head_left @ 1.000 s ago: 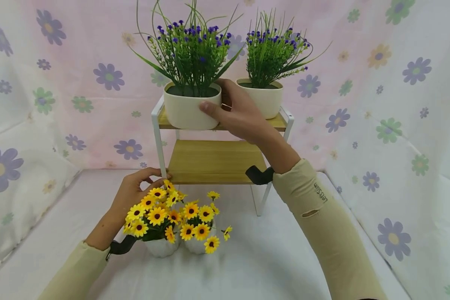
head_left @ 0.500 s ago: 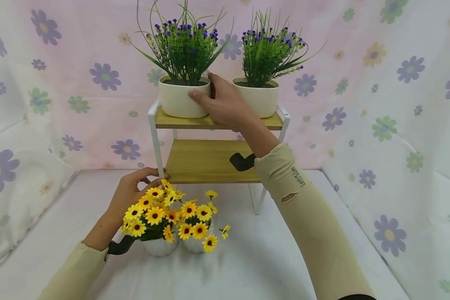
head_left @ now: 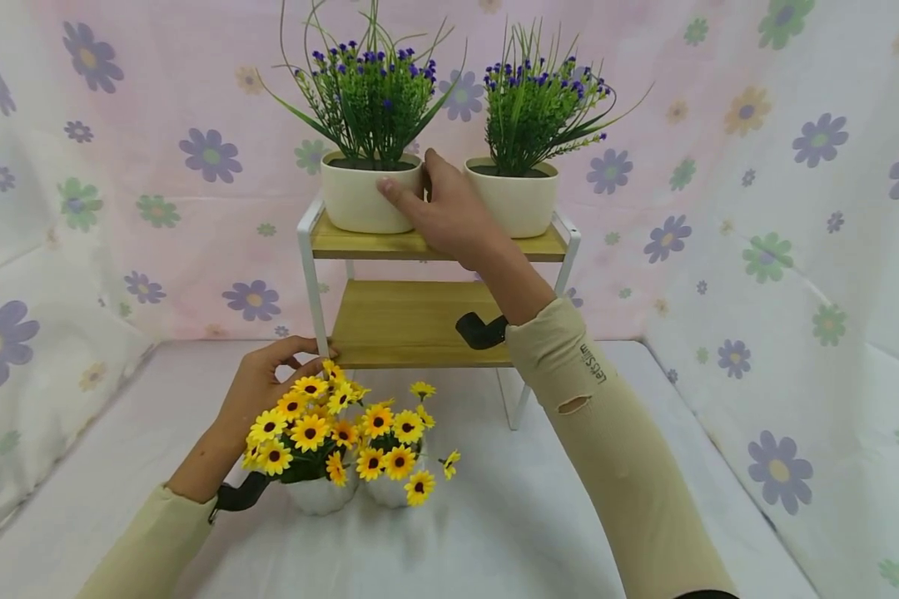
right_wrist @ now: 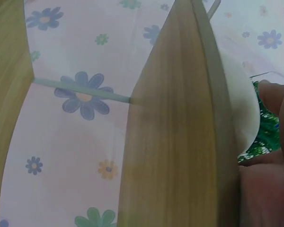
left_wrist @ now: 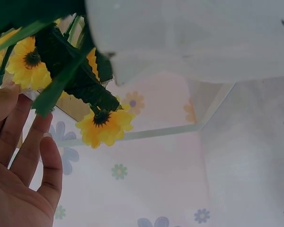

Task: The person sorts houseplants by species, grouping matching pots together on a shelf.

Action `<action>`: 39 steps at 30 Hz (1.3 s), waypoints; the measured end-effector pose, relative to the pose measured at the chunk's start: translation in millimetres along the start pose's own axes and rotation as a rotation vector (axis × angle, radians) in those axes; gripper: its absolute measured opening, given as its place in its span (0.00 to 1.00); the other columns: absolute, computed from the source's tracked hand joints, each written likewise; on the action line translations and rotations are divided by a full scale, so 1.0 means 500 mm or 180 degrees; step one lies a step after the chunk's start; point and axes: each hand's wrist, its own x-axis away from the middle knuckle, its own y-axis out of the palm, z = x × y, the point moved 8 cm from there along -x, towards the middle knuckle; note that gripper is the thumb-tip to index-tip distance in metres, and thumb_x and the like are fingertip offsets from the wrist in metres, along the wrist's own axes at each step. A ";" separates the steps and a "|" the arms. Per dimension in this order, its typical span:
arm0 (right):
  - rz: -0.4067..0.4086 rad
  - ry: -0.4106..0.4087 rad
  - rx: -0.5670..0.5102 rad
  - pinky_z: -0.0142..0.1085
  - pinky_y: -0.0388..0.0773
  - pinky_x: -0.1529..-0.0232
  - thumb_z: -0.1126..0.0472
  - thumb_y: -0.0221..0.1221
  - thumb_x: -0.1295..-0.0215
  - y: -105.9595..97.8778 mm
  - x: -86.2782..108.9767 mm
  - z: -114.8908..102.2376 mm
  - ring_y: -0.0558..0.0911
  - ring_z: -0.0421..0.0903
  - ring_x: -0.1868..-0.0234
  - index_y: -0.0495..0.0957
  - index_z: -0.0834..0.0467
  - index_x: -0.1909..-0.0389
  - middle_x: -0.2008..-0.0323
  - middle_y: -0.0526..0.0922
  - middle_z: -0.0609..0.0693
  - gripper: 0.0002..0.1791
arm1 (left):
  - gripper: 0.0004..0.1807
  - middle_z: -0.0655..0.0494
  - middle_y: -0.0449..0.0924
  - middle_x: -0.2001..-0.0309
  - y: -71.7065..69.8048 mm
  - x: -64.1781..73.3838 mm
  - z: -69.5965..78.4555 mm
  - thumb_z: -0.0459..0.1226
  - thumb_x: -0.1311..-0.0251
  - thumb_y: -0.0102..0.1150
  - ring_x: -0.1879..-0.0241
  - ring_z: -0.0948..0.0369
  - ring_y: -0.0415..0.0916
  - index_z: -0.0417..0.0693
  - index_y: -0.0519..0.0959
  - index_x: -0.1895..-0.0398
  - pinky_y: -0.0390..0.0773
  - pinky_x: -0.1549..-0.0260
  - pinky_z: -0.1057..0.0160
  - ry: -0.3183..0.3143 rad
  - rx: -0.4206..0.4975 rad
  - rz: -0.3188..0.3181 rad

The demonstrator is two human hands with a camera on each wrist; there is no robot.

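My right hand (head_left: 457, 212) grips the right end of a cream oval flower pot (head_left: 367, 198), thumb on its front and fingers behind. The pot, with purple flowers and long grass blades, sits on the top board at the left. A matching flower pot (head_left: 515, 200) stands to its right, partly behind my hand. My left hand (head_left: 258, 383) holds the left leg of the two-tier plant stand (head_left: 419, 324) at the lower board's corner. In the left wrist view, its outer fingers are loosely bent beside yellow flowers (left_wrist: 104, 127).
Two small white pots (head_left: 322, 496) of yellow daisies stand side by side on the white cloth (head_left: 524, 516), in front of the stand and near my left wrist. Flower-printed fabric (head_left: 719, 200) hangs around the back and sides.
My right hand has moved the left flower pot slightly left and back, from overhanging the front edge to resting on the top board. My left hand has stayed at the stand's leg.
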 end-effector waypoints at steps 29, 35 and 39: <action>0.1009 -0.1804 -0.1034 0.43 0.72 0.27 0.72 0.61 0.30 0.007 0.292 0.071 0.74 0.52 0.27 0.68 0.69 0.28 0.31 0.75 0.62 0.30 | 0.12 0.56 0.90 0.53 0.005 -0.005 0.001 0.30 0.30 0.67 0.58 0.65 0.82 0.49 0.88 0.47 0.78 0.56 0.75 0.0098 -0.0002 -0.0020; 0.1034 -0.1833 -0.1235 0.44 0.78 0.33 0.76 0.59 0.33 0.043 0.339 0.155 0.80 0.60 0.39 0.75 0.70 0.38 0.43 0.80 0.65 0.22 | 0.11 0.56 0.90 0.52 0.005 -0.006 -0.002 0.31 0.29 0.67 0.58 0.63 0.83 0.50 0.88 0.47 0.77 0.56 0.76 0.0057 0.0002 -0.0030; 0.0742 -0.1532 -0.1320 0.38 0.82 0.39 0.77 0.59 0.31 0.081 0.340 0.214 0.83 0.58 0.47 0.78 0.67 0.44 0.50 0.83 0.61 0.16 | 0.11 0.56 0.90 0.52 0.000 -0.001 -0.003 0.31 0.29 0.67 0.57 0.62 0.83 0.50 0.88 0.47 0.78 0.57 0.75 0.0049 -0.0039 -0.0010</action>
